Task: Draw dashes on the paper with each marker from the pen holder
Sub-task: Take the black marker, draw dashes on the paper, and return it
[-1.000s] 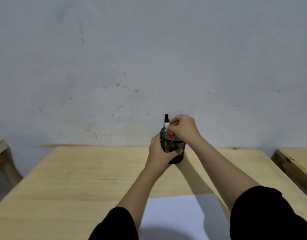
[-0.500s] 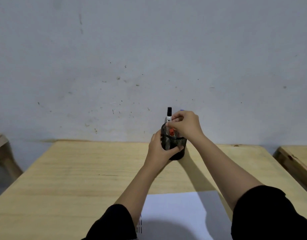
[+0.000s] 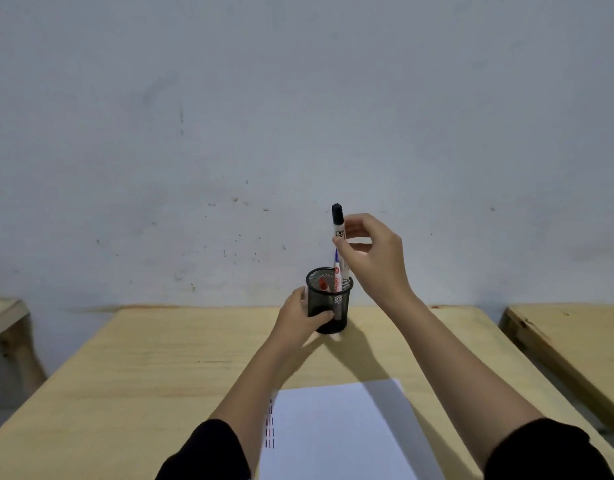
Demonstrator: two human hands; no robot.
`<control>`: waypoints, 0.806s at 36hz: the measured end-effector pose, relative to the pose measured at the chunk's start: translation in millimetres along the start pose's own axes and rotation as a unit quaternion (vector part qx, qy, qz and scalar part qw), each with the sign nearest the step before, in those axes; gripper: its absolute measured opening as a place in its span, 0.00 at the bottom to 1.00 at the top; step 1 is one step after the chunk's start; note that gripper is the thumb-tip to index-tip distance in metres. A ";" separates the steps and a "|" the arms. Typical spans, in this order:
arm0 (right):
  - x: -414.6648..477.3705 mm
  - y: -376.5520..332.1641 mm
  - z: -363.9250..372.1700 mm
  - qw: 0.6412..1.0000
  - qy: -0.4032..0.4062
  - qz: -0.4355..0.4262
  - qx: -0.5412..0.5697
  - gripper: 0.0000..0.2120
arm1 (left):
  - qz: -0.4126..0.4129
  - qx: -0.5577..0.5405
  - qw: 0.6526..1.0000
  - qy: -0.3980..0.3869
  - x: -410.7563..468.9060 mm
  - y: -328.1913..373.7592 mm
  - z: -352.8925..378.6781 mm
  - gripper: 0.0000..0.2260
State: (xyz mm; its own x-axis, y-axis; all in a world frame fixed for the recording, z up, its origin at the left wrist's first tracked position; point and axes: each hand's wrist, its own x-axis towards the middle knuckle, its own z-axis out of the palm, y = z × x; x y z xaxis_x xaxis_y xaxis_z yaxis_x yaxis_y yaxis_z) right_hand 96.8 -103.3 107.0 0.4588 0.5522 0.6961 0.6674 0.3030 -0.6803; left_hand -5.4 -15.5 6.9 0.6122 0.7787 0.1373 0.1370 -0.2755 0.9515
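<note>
A black mesh pen holder (image 3: 329, 299) stands at the far middle of the wooden table (image 3: 160, 368). My left hand (image 3: 298, 320) grips its left side. My right hand (image 3: 371, 254) pinches a black-capped marker (image 3: 338, 220) by its white barrel and holds it upright, half out of the holder. A red-capped marker (image 3: 322, 284) leans inside the holder. A white sheet of paper (image 3: 343, 431) lies near me, with short red and dark dashes (image 3: 270, 426) along its left edge, partly hidden by my left arm.
A pale blue-grey wall rises right behind the table. Another wooden table (image 3: 568, 337) stands to the right across a narrow gap. A wooden edge (image 3: 4, 313) shows at the far left.
My right hand has risen, drawing the black-capped marker up out of the holder. My left hand has stayed on the holder. More of the paper and its dashes shows now.
</note>
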 end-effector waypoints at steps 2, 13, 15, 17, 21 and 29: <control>-11.8 -3.0 -5.2 1.000 -0.006 -0.006 -0.011 0.08 | 0.000 -0.003 1.000 0.004 -11.5 5.8 -6.0 0.26; -106.3 7.8 -31.2 0.985 -0.150 0.026 -0.081 0.11 | 0.078 -0.114 0.990 0.041 -96.7 27.6 -24.9 0.16; -119.0 7.0 -32.5 0.980 -0.174 0.030 -0.090 0.11 | 0.088 -0.110 0.989 0.033 -107.3 27.0 -25.1 0.14; -129.4 5.5 -33.3 0.975 -0.196 0.032 -0.100 0.10 | 0.095 -0.092 0.991 0.023 -116.0 24.4 -24.0 0.12; -144.6 0.3 -33.7 0.966 -0.230 0.039 -0.107 0.12 | 0.101 -0.066 0.992 0.021 -129.0 16.3 -22.0 0.05; -148.4 -5.9 -40.0 0.977 -0.188 0.097 -0.038 0.06 | 0.081 -0.146 0.984 0.055 -142.3 17.5 -24.8 0.04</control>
State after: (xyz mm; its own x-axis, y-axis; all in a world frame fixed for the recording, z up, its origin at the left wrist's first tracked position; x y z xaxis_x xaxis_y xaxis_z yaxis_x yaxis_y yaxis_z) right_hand 48.3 -218.2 16.9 0.3424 0.8441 0.4126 0.6372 0.1141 -0.7622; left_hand -109.4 -117.1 10.9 0.5169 0.7989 0.3076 -0.1953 -0.2397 0.9510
